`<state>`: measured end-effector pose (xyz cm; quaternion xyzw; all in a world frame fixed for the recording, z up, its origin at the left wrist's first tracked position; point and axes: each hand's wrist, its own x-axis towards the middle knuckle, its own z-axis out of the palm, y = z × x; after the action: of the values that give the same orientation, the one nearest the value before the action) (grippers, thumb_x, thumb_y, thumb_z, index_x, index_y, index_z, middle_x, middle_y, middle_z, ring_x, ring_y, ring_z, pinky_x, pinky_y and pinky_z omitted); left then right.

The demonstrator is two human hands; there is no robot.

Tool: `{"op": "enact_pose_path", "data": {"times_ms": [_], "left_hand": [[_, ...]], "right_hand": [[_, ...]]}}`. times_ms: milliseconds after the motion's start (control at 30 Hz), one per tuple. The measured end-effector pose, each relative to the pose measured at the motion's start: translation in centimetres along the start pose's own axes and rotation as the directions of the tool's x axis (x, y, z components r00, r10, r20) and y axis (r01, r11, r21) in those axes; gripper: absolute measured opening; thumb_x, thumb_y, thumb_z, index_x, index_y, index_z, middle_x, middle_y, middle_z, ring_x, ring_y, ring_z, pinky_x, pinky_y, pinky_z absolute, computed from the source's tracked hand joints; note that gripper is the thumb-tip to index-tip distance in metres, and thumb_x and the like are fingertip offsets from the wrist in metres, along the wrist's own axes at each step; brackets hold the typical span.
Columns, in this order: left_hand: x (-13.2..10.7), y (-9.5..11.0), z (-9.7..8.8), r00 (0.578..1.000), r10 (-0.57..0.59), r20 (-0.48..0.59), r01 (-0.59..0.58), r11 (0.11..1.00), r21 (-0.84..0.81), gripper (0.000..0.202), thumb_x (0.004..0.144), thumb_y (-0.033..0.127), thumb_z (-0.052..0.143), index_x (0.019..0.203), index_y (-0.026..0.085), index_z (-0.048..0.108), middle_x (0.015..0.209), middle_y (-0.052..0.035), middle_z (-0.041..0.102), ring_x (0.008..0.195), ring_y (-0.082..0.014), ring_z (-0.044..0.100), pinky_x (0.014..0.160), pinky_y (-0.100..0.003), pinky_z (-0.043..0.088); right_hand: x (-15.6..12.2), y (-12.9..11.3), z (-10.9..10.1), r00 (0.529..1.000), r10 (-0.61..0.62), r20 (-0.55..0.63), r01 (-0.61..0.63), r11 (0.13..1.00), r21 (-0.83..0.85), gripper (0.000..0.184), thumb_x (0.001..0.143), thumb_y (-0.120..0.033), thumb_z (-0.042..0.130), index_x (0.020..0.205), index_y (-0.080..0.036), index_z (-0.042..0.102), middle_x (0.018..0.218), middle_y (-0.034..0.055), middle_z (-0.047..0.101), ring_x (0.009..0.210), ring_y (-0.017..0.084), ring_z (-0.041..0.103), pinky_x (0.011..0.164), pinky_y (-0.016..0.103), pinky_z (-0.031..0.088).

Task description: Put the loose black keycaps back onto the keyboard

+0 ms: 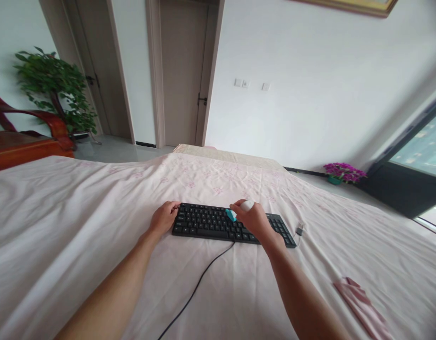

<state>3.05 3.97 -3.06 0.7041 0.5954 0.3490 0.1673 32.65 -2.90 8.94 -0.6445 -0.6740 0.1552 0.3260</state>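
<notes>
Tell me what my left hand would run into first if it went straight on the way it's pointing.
The black keyboard. The fingers of your left hand point toward its left end and seem to be touching it, though exact contact is hard to judge from this view.

A hand could pass over the cloth point(203, 179) beyond the keyboard point(200, 220); on the keyboard's near side a cable point(195, 290) crosses the way, and to its near right lies pink fabric point(361, 304).
</notes>
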Motion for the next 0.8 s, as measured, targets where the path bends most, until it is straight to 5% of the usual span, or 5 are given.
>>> {"op": "enact_pose_path", "data": {"times_ms": [133, 400, 667, 800], "left_hand": [[0.0, 0.0, 0.0, 1.000, -0.004, 0.002, 0.004, 1.000, 0.011, 0.034, 0.083, 0.021, 0.043, 0.110, 0.023, 0.064, 0.110, -0.0036, 0.066, 0.096, -0.0159, 0.061, 0.084, -0.025, 0.044], [0.2, -0.3, 0.2, 1.000, 0.006, 0.000, -0.006, 1.000, 0.012, 0.034, 0.084, 0.021, 0.043, 0.111, 0.022, 0.064, 0.110, -0.0040, 0.066, 0.096, -0.0163, 0.061, 0.084, -0.025, 0.045], [0.0, 0.2, 0.0, 1.000, -0.022, 0.016, 0.022, 1.000, 0.008, 0.033, 0.085, 0.023, 0.044, 0.112, 0.023, 0.063, 0.112, -0.0041, 0.066, 0.099, -0.0169, 0.061, 0.086, -0.026, 0.045], [-0.1, 0.2, 0.0, 1.000, -0.020, 0.020, 0.020, 1.000, 0.002, 0.034, 0.085, 0.024, 0.043, 0.113, 0.023, 0.063, 0.113, -0.0038, 0.066, 0.100, -0.0165, 0.061, 0.086, -0.025, 0.045]], "right_hand": [[-0.3, -0.2, -1.6, 0.993, 0.084, 0.083, -0.077, 0.993, -0.090, 0.039, 0.082, -0.050, 0.050, 0.061, -0.020, 0.064, 0.043, 0.0002, 0.056, 0.044, 0.013, 0.053, 0.053, 0.024, 0.039], [1.1, 0.6, -1.4, 0.992, 0.055, -0.115, -0.048, 0.997, 0.061, 0.029, 0.078, -0.045, 0.055, 0.084, -0.020, 0.069, 0.062, 0.0006, 0.066, 0.061, 0.016, 0.062, 0.056, 0.023, 0.041], [-0.4, 1.5, -2.5, 0.991, 0.119, 0.064, -0.116, 0.992, -0.050, 0.022, 0.078, -0.033, 0.051, 0.070, -0.019, 0.066, 0.049, 0.0005, 0.061, 0.049, 0.014, 0.058, 0.053, 0.023, 0.040], [-0.2, 1.3, -3.6, 0.993, 0.115, -0.027, -0.115, 0.993, -0.001, 0.030, 0.083, -0.041, 0.048, 0.073, -0.019, 0.066, 0.050, 0.0010, 0.061, 0.051, 0.015, 0.060, 0.055, 0.023, 0.042]]}}
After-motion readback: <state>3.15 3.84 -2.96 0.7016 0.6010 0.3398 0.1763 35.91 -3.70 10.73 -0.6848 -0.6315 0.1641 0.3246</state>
